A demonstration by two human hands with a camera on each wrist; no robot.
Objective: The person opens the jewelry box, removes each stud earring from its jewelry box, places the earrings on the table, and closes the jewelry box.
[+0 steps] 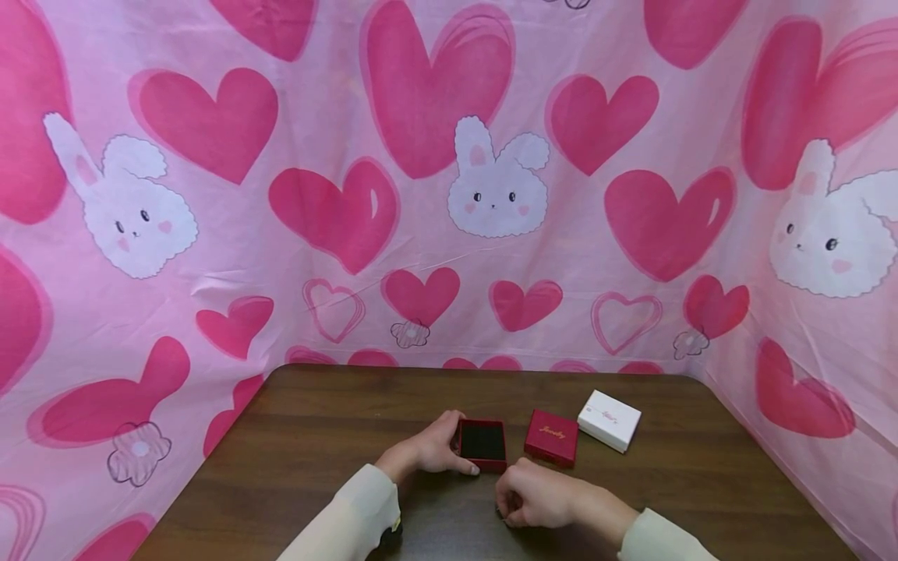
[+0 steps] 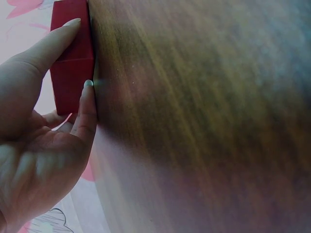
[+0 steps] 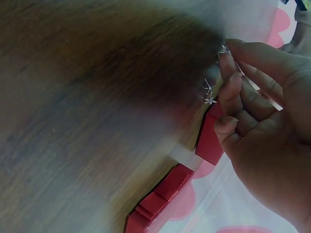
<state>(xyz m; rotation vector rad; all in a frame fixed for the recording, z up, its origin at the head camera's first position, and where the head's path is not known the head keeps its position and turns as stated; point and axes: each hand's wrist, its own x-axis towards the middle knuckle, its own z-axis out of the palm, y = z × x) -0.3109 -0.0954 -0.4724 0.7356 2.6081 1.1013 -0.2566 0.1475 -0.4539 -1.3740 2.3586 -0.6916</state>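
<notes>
An open red jewelry box base (image 1: 493,466) with a black lining sits on the table. My left hand (image 1: 436,446) grips it at its left side, with the thumb against the near wall (image 2: 73,46) and the other fingers round the side. To its right, just above the tabletop, my right hand (image 1: 540,492) pinches a silver piece of jewelry with small stars (image 3: 210,101) between thumb and forefinger. Two stars dangle below the fingertips; part of the piece is hidden, so whether it is a bracelet or an earring I cannot tell.
A red lid (image 1: 551,436) with gold lettering lies right of the box base; a bow (image 3: 155,200) shows on its side in the right wrist view. Beyond it lies a white box (image 1: 609,421). Pink heart-and-rabbit cloth (image 1: 428,257) hangs round the brown wooden table (image 1: 337,405).
</notes>
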